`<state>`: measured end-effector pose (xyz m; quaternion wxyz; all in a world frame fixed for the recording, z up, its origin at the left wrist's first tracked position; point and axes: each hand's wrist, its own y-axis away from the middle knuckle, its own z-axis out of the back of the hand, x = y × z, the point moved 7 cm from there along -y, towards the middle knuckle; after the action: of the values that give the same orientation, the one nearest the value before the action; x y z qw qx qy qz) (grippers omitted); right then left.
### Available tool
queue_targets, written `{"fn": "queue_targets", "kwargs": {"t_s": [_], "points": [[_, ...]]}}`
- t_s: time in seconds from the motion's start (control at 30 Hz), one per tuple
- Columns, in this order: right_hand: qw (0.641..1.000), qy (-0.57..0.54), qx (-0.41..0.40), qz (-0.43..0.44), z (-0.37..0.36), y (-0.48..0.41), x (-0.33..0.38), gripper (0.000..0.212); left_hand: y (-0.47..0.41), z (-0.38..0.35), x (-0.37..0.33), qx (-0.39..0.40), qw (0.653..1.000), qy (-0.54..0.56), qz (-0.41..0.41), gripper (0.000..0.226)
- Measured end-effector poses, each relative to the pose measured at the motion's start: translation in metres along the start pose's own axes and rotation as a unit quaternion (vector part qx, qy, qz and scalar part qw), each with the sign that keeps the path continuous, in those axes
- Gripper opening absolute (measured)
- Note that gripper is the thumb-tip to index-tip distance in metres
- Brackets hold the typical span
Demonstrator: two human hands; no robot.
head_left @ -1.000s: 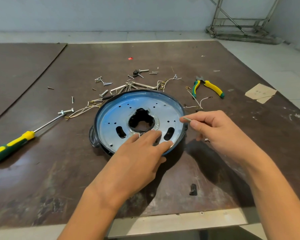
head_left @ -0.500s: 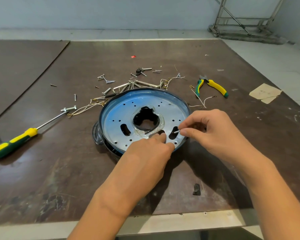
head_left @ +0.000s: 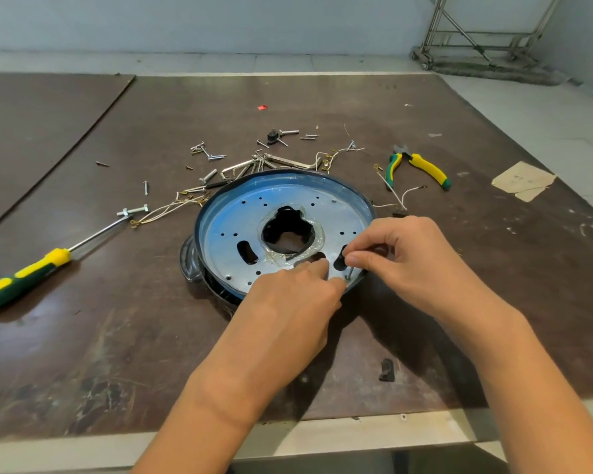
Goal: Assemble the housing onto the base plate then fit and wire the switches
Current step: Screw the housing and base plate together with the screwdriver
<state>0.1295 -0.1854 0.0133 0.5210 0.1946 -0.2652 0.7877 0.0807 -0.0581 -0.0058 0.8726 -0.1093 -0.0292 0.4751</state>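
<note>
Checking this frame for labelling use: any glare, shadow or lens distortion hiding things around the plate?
Head view: sharp overall, mild wide-angle stretch at the corners; bluish glare washes the base plate; left hand and right hand shadow the table beside its near rim; the pinched screw is half hidden.

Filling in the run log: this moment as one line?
step: seating screw | right hand: pinches screw upright at plate near edge | left hand: fingers on plate | screwdriver: lying untouched at left
</note>
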Motion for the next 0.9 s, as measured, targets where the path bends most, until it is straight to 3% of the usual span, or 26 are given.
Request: {"fn": "queue_targets", "kwargs": {"t_s": [0.23,0.33,0.47,0.57,0.7,0.8,0.9], "points": [[0.997,0.063,0.033,0.031,-0.005,0.0,0.007,0.015,-0.002,0.004,-0.001,-0.006,1.0,-0.003,-0.006,0.016],[0.996,0.057,0.054,0.045,-0.004,0.002,0.009,0.033,-0.001,0.013,0.0,-0.023,1.0,-0.004,-0.007,0.021],[0.994,0.013,-0.071,0.078,0.02,0.005,0.013,0.026,0.001,0.033,0.008,-0.066,0.998,0.003,0.011,0.02],[0.991,-0.018,-0.114,0.073,0.03,0.007,0.011,0.023,0.001,0.041,0.013,-0.083,0.996,-0.005,0.018,0.043],[0.993,-0.043,-0.077,0.078,0.025,0.008,0.014,0.027,0.002,0.038,0.012,-0.086,0.996,-0.007,-0.004,0.036],[0.995,-0.026,-0.036,0.089,0.025,0.01,0.012,0.034,0.002,0.037,0.014,-0.087,0.996,0.002,-0.01,0.043],[0.996,0.0,-0.029,0.082,0.024,0.01,0.008,0.027,0.002,0.033,0.008,-0.104,0.994,-0.003,-0.035,0.057]]}}
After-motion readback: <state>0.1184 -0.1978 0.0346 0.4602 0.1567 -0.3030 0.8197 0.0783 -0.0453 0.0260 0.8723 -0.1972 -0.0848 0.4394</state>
